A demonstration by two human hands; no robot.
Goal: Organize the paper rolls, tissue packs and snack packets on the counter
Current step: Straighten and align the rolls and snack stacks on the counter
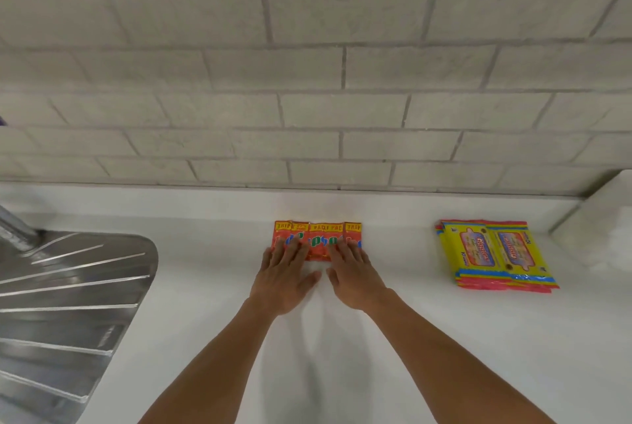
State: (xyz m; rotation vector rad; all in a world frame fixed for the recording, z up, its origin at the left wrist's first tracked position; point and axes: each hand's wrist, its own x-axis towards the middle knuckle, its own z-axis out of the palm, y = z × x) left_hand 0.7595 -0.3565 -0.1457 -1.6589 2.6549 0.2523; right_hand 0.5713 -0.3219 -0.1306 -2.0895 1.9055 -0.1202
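Your grip is flat and loose: left hand (285, 275) and right hand (355, 275) press straight fingers on the row of red-orange foil snack packets (317, 239) near the white surface's (205, 287) back edge. You seem to be squaring them. Yellow plastic tissue packs (496, 254) lie stacked toward the right; paper rolls aren't visible, probably next.

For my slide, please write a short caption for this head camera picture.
Both hands, left and right, press flat on a row of orange snack packets; yellow tissue packs lie right.
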